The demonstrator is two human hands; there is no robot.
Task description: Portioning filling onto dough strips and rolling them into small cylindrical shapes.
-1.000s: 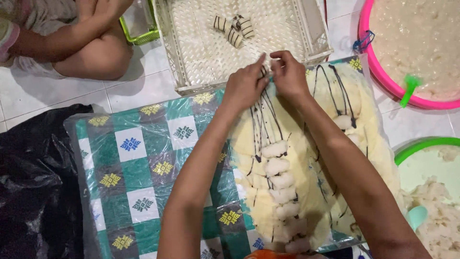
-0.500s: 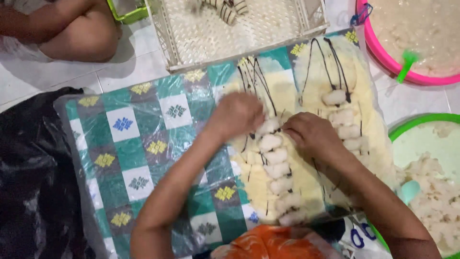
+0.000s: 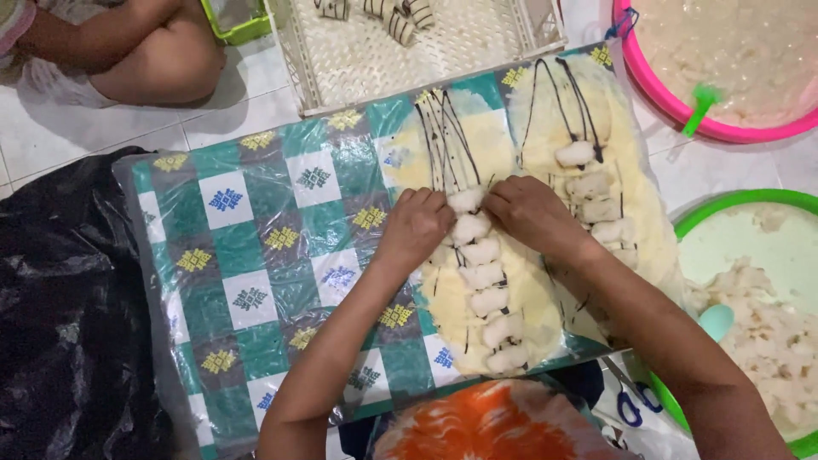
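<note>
Pale yellow wrapper (image 3: 477,153) with dark stripes, white filling pieces (image 3: 484,274); green-white checked mat (image 3: 273,247); pink basin (image 3: 682,106), green basin (image 3: 741,200).

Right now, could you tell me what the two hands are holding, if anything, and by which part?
The left hand and right hand pinch the top edge of the pale wrapper around its row of white filling pieces, one hand on each side.

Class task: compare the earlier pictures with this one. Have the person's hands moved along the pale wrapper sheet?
Yes. Both hands came back from the sheet's far edge by the white tray to the white filling pieces.
</note>
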